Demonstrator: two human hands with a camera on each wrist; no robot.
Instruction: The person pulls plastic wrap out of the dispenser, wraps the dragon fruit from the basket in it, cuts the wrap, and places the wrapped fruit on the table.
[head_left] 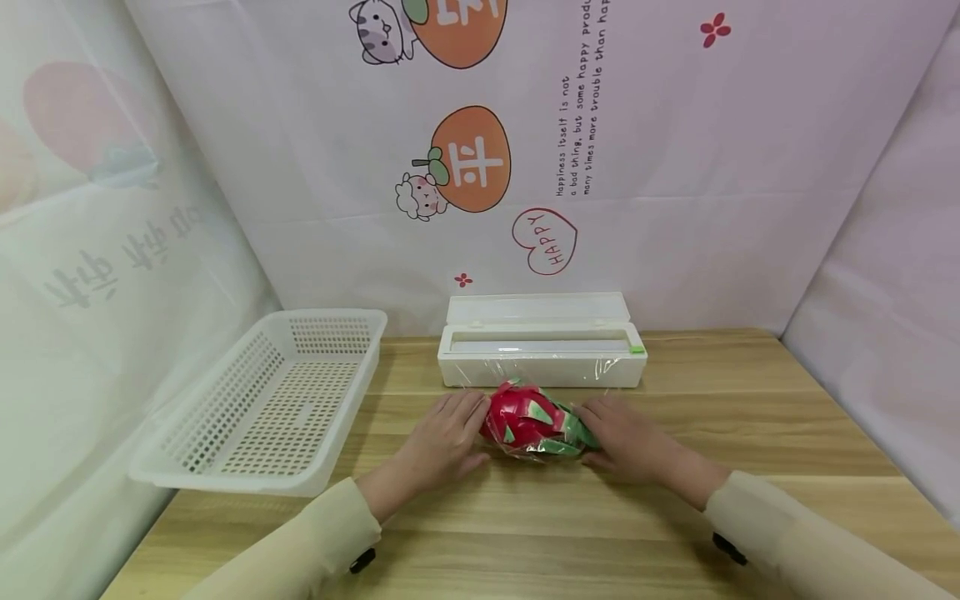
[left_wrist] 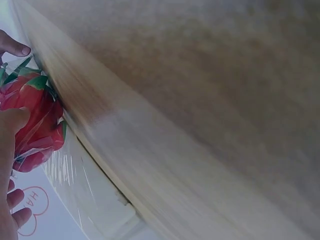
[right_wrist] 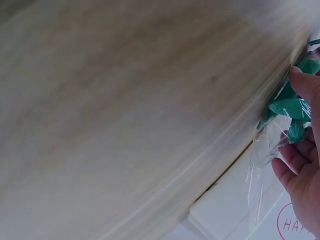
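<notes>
A red dragon fruit [head_left: 525, 419] with green scale tips lies on the wooden table in the head view, covered in clear cling film [head_left: 480, 375]. My left hand [head_left: 446, 433] holds its rounded red end, and in the left wrist view the thumb [left_wrist: 19, 119] lies against the red skin. At the green leafy end, my right hand [head_left: 626, 437] grips fruit and film between thumb and curled fingers [right_wrist: 295, 172]. Behind the fruit stands a white cling film dispenser [head_left: 540, 369], its lid raised. Loose film stretches between the dispenser and the fruit.
A white plastic basket [head_left: 367, 375] with a perforated floor stands at the left of the table [head_left: 750, 417]. White printed cloth [head_left: 675, 250] hangs behind and on both sides. A small green tab [head_left: 637, 350] marks the dispenser's right end.
</notes>
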